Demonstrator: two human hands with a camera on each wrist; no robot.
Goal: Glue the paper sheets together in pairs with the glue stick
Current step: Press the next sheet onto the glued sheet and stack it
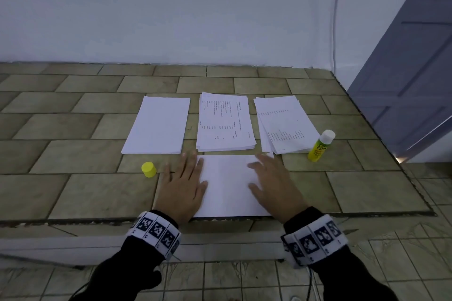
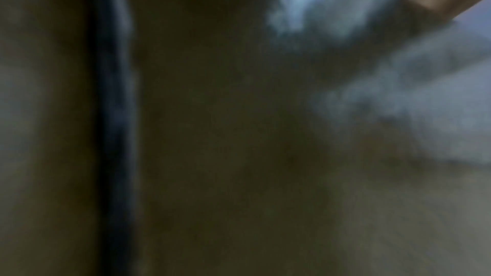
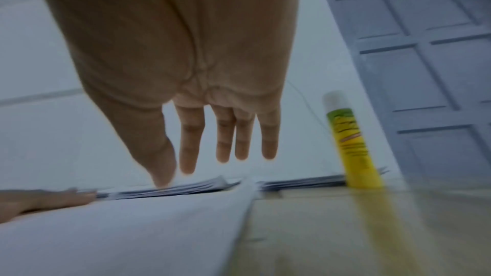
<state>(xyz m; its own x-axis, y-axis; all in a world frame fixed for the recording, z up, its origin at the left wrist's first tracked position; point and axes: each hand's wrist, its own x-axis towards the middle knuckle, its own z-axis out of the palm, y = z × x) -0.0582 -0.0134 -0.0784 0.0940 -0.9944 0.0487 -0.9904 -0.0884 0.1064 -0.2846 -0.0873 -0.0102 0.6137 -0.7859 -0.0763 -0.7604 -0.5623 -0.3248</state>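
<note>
Both hands flat, fingers straight and spread: left hand [image 1: 182, 186] on the near sheet's [image 1: 228, 186] left edge, right hand [image 1: 274, 183] over its right. Glue stick [image 1: 321, 145] upright far right, uncapped; yellow cap [image 1: 149, 169] left.

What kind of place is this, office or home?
Probably a plain room at home, not a fitted office: the work surface is a tiled ledge against a bare white wall, with a grey panelled door alongside. Only paper stacks and a glue stick lie on it.
</note>
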